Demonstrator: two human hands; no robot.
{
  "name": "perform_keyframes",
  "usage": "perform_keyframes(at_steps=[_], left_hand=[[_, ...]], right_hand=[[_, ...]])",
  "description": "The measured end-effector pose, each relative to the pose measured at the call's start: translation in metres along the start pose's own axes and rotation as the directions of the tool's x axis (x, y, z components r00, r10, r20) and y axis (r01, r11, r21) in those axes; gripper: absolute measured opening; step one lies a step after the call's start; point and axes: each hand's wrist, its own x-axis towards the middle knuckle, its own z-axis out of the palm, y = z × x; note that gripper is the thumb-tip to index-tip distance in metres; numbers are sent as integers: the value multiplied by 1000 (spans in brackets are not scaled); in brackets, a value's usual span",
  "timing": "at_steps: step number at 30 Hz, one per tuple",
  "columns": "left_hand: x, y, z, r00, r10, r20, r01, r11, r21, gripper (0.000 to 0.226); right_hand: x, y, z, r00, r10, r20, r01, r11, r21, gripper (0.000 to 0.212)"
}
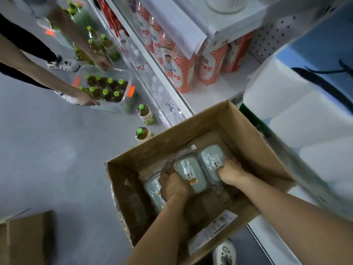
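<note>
1. An open cardboard box (254, 142) stands on the grey floor (47, 150).
2. A plastic-wrapped bundle of pale green containers (188, 172) lies on the box's bottom.
3. The left hand (172, 185) and the right hand (231, 172) curl tightly around the bundle's opposite ends.

From where I stand, the fingertips of the left hand (172, 185) and right hand (230, 172) sink out of sight among the green packs (210, 157). The stickers (189, 174) are too small to read, and the label (214, 229) on the cardboard box (191, 134) is blurred. Another person's arms (38, 71) and a second box (24, 240) run off the left edge.
</note>
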Motion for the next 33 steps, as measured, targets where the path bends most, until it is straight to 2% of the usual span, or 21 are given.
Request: perform_keyframes(at_steps=[2, 5, 7, 10, 13, 15, 18, 20, 22, 23, 25, 29, 33], left_hand=[[-8, 5, -12, 999, 43, 15, -42, 997, -60, 80], [-31, 13, -40, 982, 170, 80, -163, 983, -87, 69], [-55, 20, -62, 957, 272, 102, -274, 962, 4, 61], [-98, 30, -102, 884, 468, 9, -461, 866, 196, 56], [-147, 38, -143, 750, 657, -77, -605, 728, 323, 51], [-183, 45, -170, 636, 760, -134, -681, 635, 364, 51], [-233, 61, -204, 477, 859, -186, -778, 511, 365, 49], [-260, 75, -224, 357, 911, -205, -842, 409, 352, 44], [-285, 94, -242, 214, 946, -245, -887, 293, 357, 39], [-297, 104, -249, 155, 951, -266, -902, 246, 354, 39], [-321, 126, -259, 65, 959, -277, -924, 162, 345, 43], [-365, 168, -264, -139, 972, -187, -919, -57, 389, 44], [-400, 203, -260, -253, 958, -134, -924, -198, 327, 49]], right_hand=[[-10, -2, -8, 999, -43, -24, 42, 998, -52, 66], [-40, -8, -26, 990, -139, -33, 136, 986, -95, 57], [-70, -15, -41, 977, -208, -54, 201, 973, -111, 49], [-130, -26, -67, 936, -331, -117, 311, 936, -167, 43], [-201, -33, -97, 816, -494, -300, 427, 865, -264, 39], [-247, -35, -117, 729, -557, -399, 453, 829, -329, 40], [-306, -30, -144, 628, -578, -521, 434, 816, -381, 41], [-342, -24, -161, 515, -575, -636, 417, 816, -401, 35], [-373, -15, -176, 403, -544, -736, 426, 823, -375, 31], [-386, -9, -183, 376, -526, -763, 425, 830, -362, 30], [-410, 1, -198, 304, -503, -809, 407, 837, -367, 28], [-445, 26, -224, 141, -453, -880, 354, 854, -382, 29], [-472, 56, -241, 48, -406, -913, 297, 878, -375, 28]])
